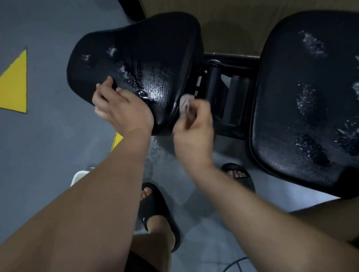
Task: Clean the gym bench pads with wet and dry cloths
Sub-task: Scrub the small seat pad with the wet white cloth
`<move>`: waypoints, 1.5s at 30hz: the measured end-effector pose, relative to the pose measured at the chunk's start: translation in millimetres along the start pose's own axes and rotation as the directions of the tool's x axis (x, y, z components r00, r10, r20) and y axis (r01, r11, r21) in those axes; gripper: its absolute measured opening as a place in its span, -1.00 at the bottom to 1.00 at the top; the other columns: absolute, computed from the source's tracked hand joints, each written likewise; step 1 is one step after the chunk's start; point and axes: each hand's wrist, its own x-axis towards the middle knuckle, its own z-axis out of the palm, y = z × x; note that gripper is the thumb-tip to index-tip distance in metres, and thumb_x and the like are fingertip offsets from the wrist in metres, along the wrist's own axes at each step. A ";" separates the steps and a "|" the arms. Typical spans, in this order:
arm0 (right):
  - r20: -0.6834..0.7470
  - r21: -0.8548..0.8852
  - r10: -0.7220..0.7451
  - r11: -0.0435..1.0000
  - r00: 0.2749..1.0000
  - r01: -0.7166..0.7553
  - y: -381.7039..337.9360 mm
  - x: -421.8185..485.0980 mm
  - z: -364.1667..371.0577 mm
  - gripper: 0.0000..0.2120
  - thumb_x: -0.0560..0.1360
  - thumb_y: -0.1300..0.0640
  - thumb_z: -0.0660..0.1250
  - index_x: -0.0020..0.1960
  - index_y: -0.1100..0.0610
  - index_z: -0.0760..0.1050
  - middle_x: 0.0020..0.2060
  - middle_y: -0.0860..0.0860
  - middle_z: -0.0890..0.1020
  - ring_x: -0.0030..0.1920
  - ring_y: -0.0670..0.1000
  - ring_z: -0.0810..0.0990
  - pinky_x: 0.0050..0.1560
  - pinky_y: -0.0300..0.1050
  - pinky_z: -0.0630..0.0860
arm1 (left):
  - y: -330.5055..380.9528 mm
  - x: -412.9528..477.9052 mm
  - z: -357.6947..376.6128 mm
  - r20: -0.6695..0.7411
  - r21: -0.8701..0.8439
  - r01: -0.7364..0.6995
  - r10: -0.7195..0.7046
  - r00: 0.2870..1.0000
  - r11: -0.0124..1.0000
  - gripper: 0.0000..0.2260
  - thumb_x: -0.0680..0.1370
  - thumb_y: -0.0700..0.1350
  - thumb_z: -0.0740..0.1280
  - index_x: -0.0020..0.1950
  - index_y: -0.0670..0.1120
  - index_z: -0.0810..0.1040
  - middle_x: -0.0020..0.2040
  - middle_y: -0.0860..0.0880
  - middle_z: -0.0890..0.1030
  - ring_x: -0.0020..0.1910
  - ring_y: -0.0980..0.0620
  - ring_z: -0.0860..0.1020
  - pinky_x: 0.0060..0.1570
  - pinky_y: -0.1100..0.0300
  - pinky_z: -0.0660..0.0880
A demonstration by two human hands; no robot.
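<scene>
Grey floor (34, 146) with a painted yellow triangle (11, 84) lies beneath the equipment, and a wet patch shows below the near pad edge.

Item one, the cloth (186, 106): small, pale and wadded, at the right-hand edge of the seat pad (137, 57), beside the hinge. It is blurred, so whether it is wet or dry cannot be told. Judged soft, light and limp, it is best bunched in the fingers, as now.

Item two, the seat pad: black, glossy, stitched at the rim, with streaks and beads of water across its near half. Judged firm but cushioned, and slippery where wet; the rolled near edge gives the safer hold.

The back pad (317, 93), to the right across the black hinge frame (221, 89), carries pale foamy smears over much of its face and looks unwiped.

The left hand (120, 107) sits on the seat pad's near edge, fingers curled over the rim, steadying it. The right hand (194, 132) pinches the cloth between thumb and fingers.

Black sandals (157, 211) and a white container (78, 177) stand on the floor.
</scene>
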 end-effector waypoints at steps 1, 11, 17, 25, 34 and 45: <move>0.040 0.022 0.041 0.999 0.998 -0.042 4.3 -15.7 2.0 -0.78 0.54 0.28 0.26 0.01 -0.03 0.39 -0.04 0.04 0.59 -0.03 0.06 0.60 0.06 0.03 0.57 | -0.1 0.3 0.1 0.002 0.002 0.001 -0.001 1.000 1.000 -0.65 0.67 -0.12 0.08 0.42 -0.03 0.46 0.47 -0.05 0.34 0.39 -0.16 0.28 0.23 0.11 0.39; -0.028 0.038 0.072 0.997 0.997 -0.071 -7.4 -29.4 5.7 -0.77 0.47 0.29 0.28 -0.07 -0.02 0.36 -0.09 0.10 0.55 -0.13 0.10 0.59 -0.05 -0.04 0.56 | 7.4 6.3 -18.6 0.157 0.044 -0.004 -0.003 0.988 0.999 -0.65 0.67 -0.13 0.11 0.44 -0.09 0.43 0.44 -0.15 0.32 0.45 -0.26 0.26 0.46 -0.02 0.19; 0.170 -0.225 -0.352 0.895 0.920 0.384 -37.3 8.4 -16.4 -0.64 0.47 0.42 0.28 0.18 0.15 0.60 -0.01 -0.08 0.49 0.05 0.11 0.56 0.20 -0.02 0.52 | 9.3 24.9 -47.1 0.384 0.083 0.049 -0.077 0.920 0.995 -0.63 0.67 -0.11 0.17 0.49 0.02 0.38 0.46 -0.09 0.25 0.43 -0.16 0.31 0.48 0.13 0.18; 0.844 -0.260 -0.392 0.297 0.366 0.919 -42.3 12.4 -31.0 -0.72 0.45 0.33 0.33 0.13 0.16 0.61 0.01 0.15 0.50 -0.02 0.20 0.42 -0.10 0.12 0.54 | 3.7 28.6 -92.5 0.596 0.043 -0.043 0.008 0.803 0.998 -0.56 0.64 -0.21 0.26 0.53 -0.03 0.37 0.47 -0.09 0.23 0.26 -0.01 0.47 0.28 0.28 0.34; 0.831 -0.358 -0.375 0.204 0.410 0.911 -64.6 25.2 -4.9 -0.72 0.45 0.30 0.27 0.13 0.23 0.59 0.01 0.21 0.50 -0.07 0.20 0.42 -0.03 0.04 0.50 | -14.6 29.2 -107.0 0.685 0.067 -0.115 0.038 0.727 0.991 -0.40 0.57 -0.17 0.41 0.58 0.01 0.27 0.51 -0.09 0.23 0.40 -0.12 0.43 0.48 0.01 0.32; 0.909 -0.207 -0.344 0.121 0.237 0.971 -78.4 62.5 8.4 -0.65 0.45 0.32 0.24 0.17 0.12 0.61 -0.03 0.09 0.49 -0.12 0.14 0.40 -0.06 -0.01 0.50 | -20.1 40.6 -100.6 0.664 0.062 -0.115 0.045 0.747 0.991 -0.29 0.53 -0.16 0.49 0.60 -0.10 0.22 0.54 -0.09 0.18 0.48 -0.08 0.33 0.41 0.23 0.22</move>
